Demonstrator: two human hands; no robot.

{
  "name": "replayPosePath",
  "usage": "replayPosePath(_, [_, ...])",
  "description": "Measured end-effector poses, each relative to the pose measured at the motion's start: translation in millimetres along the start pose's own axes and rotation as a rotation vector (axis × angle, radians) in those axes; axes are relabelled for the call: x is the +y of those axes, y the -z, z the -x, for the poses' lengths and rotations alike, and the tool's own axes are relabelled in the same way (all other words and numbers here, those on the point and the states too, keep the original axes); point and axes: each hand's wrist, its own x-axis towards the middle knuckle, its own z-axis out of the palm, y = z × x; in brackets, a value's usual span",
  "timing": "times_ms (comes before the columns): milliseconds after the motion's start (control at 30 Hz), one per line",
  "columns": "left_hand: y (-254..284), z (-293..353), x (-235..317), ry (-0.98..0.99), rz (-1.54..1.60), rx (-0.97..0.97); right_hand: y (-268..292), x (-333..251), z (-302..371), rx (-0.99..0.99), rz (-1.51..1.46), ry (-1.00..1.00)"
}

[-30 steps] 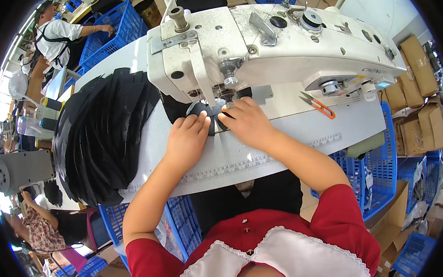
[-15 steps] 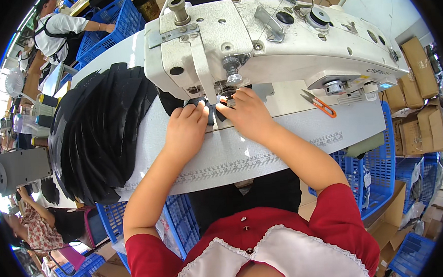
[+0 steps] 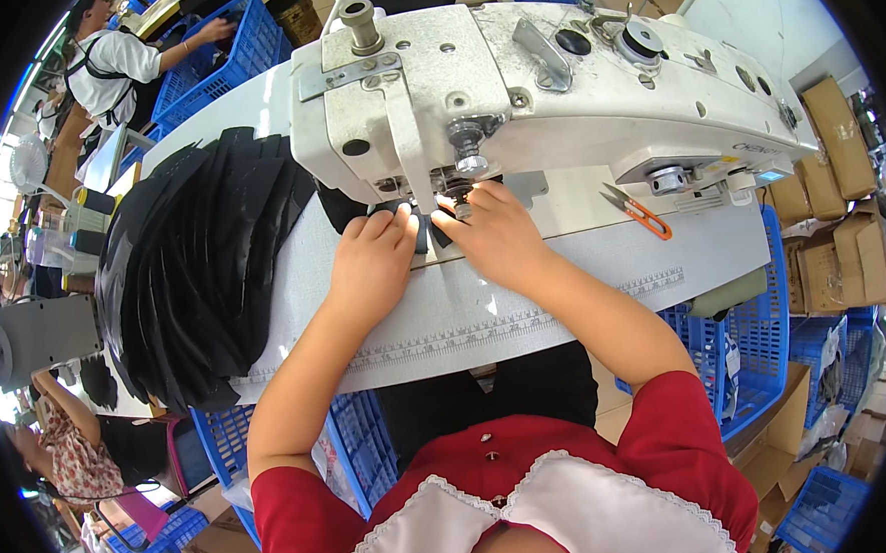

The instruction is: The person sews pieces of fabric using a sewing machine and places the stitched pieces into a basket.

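Observation:
A white sewing machine (image 3: 404, 98) stands in front of me, its presser foot and needle area low between my hands. Under it lies a small piece of black fabric (image 3: 421, 242), partly hidden by my fingers. My left hand (image 3: 370, 265) has its fingers bent and pressed together on the fabric's left side. From the right, my right hand (image 3: 501, 241) pinches the fabric close to the needle, fingertips partly hidden by the machine. To the left a large fanned heap of black fabric pieces (image 3: 197, 269) lies on the table.
Orange-handled thread snips (image 3: 638, 211) lie right of my right hand. A printed ruler scale runs along the front of the table (image 3: 527, 344). Blue plastic crates (image 3: 767, 340) stand below at both sides, cardboard boxes (image 3: 837, 156) at right. Co-workers (image 3: 116, 68) sit at left.
My hands stay almost in place, the right one shifting slightly. A co-worker at the upper left has moved an arm over a blue crate.

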Motion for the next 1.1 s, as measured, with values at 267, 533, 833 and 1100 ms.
replayPosePath(267, [0.3, -0.2, 0.2, 0.02, 0.014, -0.008, 0.0, -0.3, 0.3, -0.022, -0.001, -0.001])
replayPosePath(533, [1.1, -2.2, 0.7, 0.019, 0.012, -0.004, 3.7, -0.7, -2.2, -0.004, -0.015, -0.019])
replayPosePath(833, [-4.9, -3.2, -2.8, 0.059, 0.167, 0.119, 3.1, -0.7, -1.9, -0.003, -0.018, -0.033])
replayPosePath(1100, [-11.4, -7.6, -8.2, 0.137, 0.284, 0.144, 4.1, 0.7, -3.0, 0.015, -0.01, -0.022])
